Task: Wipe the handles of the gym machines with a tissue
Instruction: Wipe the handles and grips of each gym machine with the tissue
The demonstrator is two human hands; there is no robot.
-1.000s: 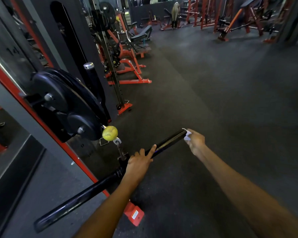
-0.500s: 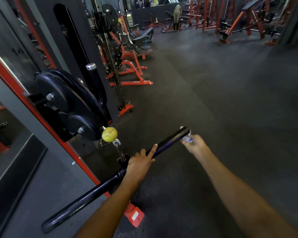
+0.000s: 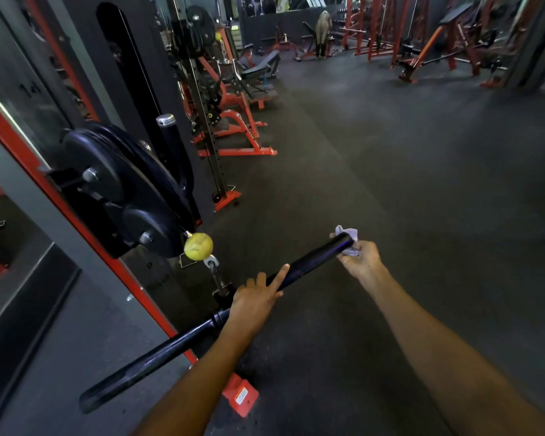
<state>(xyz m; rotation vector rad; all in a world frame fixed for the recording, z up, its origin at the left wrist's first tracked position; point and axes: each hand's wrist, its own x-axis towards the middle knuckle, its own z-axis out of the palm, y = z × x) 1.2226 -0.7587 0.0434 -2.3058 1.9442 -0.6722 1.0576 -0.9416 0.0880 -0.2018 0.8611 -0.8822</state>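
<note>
wiping the far tip of the cable bar

the right hand [image 3: 361, 259] pinches a crumpled tissue [image 3: 348, 241] in curled fingers and holds it wrapped against the end of the black bar handle [image 3: 312, 260], just ahead of its knuckles. off to its left, the left hand [image 3: 258, 295] rests on the middle of the bar with fingers mostly straight, one pointing along it, steadying it beside the cable link [image 3: 216, 272] under the yellow ball [image 3: 198, 246]. beyond that hand stand the weight plates [image 3: 129, 196] and the red frame [image 3: 76, 221]. judged from this, the right half is at its end; next the tissue needs drawing back along the bar toward and past the left hand, which must shift to clear the way.
</note>
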